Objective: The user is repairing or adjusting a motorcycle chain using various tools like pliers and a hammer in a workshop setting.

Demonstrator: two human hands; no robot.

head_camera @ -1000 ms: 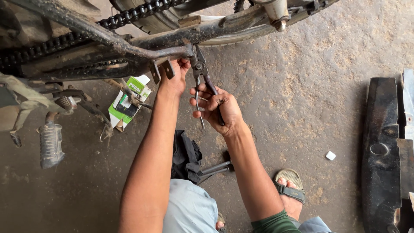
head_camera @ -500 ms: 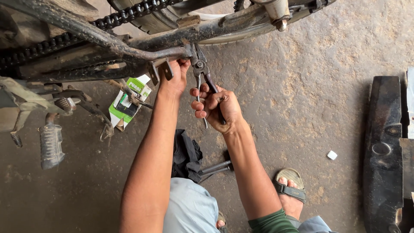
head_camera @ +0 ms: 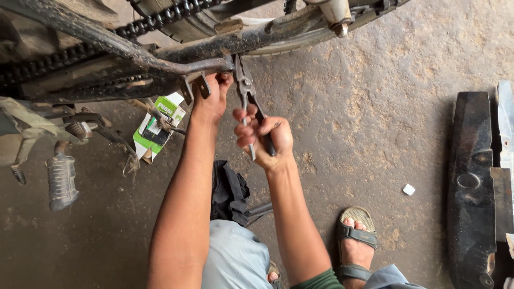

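I look down at the underside of a motorcycle frame [head_camera: 160,59] with its drive chain [head_camera: 160,21] and rear wheel at the top. My right hand [head_camera: 265,140] is closed around the handles of dark pliers [head_camera: 247,93], whose jaws bite a part on the frame tube. My left hand [head_camera: 213,99] reaches up beside the pliers and grips a small metal bracket on the same tube.
A green and white carton [head_camera: 158,126] lies on the concrete floor under the frame. A footpeg [head_camera: 61,179] hangs at the left. A black cloth [head_camera: 230,192] lies by my knee. A long dark metal part [head_camera: 474,187] rests at the right. My sandalled foot [head_camera: 354,241] is below.
My right hand has shifted slightly on the pliers' handles and moved a little lower. My left hand stays on the bracket.
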